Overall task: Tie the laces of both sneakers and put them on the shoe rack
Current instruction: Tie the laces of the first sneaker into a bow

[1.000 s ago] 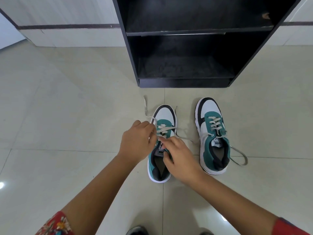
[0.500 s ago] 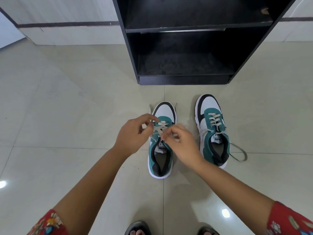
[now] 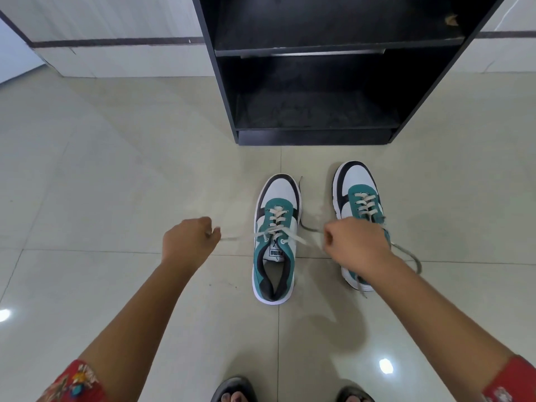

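Note:
Two teal, white and black sneakers stand side by side on the floor, toes toward the black shoe rack (image 3: 313, 137). The left sneaker (image 3: 275, 242) has its two lace ends stretched out sideways. My left hand (image 3: 188, 242) pinches the left lace end to the left of the shoe. My right hand (image 3: 356, 245) pinches the right lace end and partly covers the right sneaker (image 3: 358, 192). That shoe's lace (image 3: 409, 253) trails loose on the floor to its right.
The rack has two dark shelves with nothing on the lower one; a small brown scrap (image 3: 451, 19) lies on the upper shelf. Pale glossy floor tiles (image 3: 116, 184) spread all around. My sandalled feet (image 3: 235, 393) show at the bottom edge. A white wall base (image 3: 116, 59) runs behind.
Both hands were close together over the left sneaker's tongue. They have since pulled apart sideways, drawing the lace ends taut to the left and right.

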Tool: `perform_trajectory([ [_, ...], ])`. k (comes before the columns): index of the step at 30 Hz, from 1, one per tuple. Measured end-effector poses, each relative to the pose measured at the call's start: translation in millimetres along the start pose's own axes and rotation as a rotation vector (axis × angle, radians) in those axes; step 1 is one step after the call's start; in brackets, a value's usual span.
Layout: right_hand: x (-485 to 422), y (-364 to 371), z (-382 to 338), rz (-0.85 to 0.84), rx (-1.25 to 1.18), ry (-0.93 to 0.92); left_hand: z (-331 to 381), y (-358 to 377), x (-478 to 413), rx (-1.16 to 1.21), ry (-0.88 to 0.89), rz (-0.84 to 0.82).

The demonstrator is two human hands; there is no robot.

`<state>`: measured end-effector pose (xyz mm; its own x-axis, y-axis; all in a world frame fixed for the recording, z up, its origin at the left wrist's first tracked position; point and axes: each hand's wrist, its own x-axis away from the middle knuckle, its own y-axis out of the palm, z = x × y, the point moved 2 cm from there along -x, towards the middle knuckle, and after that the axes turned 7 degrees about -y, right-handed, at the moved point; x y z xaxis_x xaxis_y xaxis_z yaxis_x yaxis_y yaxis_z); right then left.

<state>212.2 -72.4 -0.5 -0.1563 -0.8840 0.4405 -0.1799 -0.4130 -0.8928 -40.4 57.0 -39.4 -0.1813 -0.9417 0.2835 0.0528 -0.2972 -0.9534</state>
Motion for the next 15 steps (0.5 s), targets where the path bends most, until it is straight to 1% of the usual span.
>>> perform_trajectory([
  [2,3,11,-9,-0.095,0.057,-0.009,-8,13,2,-0.111,0.013,-0.097],
  [3,3,14,-12,-0.094,0.070,-0.024,-8,18,4,-0.098,0.044,-0.112],
  [4,3,16,-13,-0.054,0.057,-0.049,-4,22,6,-0.007,0.077,-0.112],
  [5,2,18,-14,0.011,0.019,-0.078,2,23,9,0.133,0.106,-0.111],
  [6,1,19,-15,0.072,-0.063,-0.103,11,23,11,0.277,0.148,-0.115],
  [7,-1,19,-18,0.118,-0.200,-0.114,21,23,13,0.385,0.210,-0.134],
  [9,-4,19,-26,0.135,-0.479,-0.092,38,22,18,0.468,0.333,-0.164],
  [10,-6,20,-30,0.134,-0.552,-0.079,43,22,20,0.476,0.372,-0.153],
  [13,-7,20,-38,0.184,-0.562,-0.115,47,20,24,0.473,0.439,-0.029],
  [15,-5,18,-39,0.184,-0.638,-0.131,46,18,27,0.430,0.467,0.037],
])
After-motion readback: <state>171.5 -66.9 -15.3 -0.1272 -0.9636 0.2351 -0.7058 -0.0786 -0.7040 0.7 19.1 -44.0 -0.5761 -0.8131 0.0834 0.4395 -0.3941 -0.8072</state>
